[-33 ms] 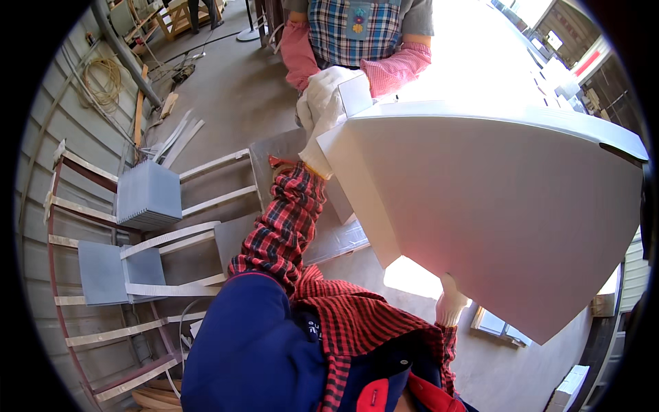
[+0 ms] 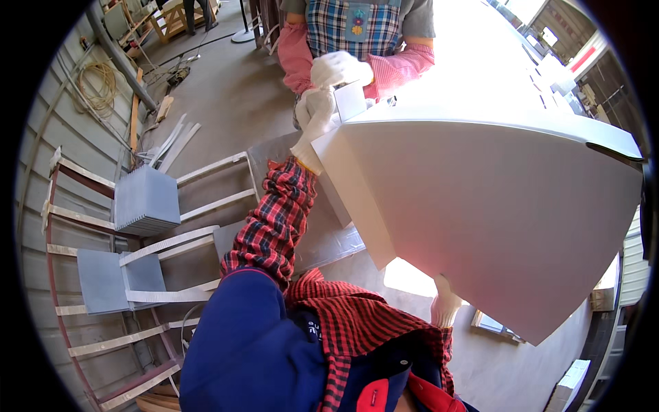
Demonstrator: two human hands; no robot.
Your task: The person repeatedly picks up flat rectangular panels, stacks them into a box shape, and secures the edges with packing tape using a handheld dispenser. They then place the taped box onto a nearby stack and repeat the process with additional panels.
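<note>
A large light-grey panel (image 2: 480, 213) with folded edges fills the right side, tilted in front of me. My left hand (image 2: 314, 120), in a white glove with a yellow cuff, grips its far left corner, beside a small upright flap (image 2: 351, 101). Some of its fingers are hidden there. Low on the near edge, my right hand (image 2: 445, 302), gloved too, holds the panel; its fingers are partly out of sight. Across from me stands a co-worker (image 2: 357, 31) in a checked apron and pink sleeves. The co-worker's white-gloved hand (image 2: 338, 69) is just above my left hand.
To the left, a rack (image 2: 106, 340) with pale slats carries a stack of grey sheets (image 2: 146, 199) and more grey pieces (image 2: 103, 278). Under my left arm is a grey flat surface (image 2: 322, 237). Coiled hose (image 2: 98, 89) hangs on the wall; pale strips (image 2: 177, 147) lie on the floor.
The co-worker's gloved hand has risen clear above my left hand. My left hand and the panel have shifted slightly left. My right hand stays at the near edge.
</note>
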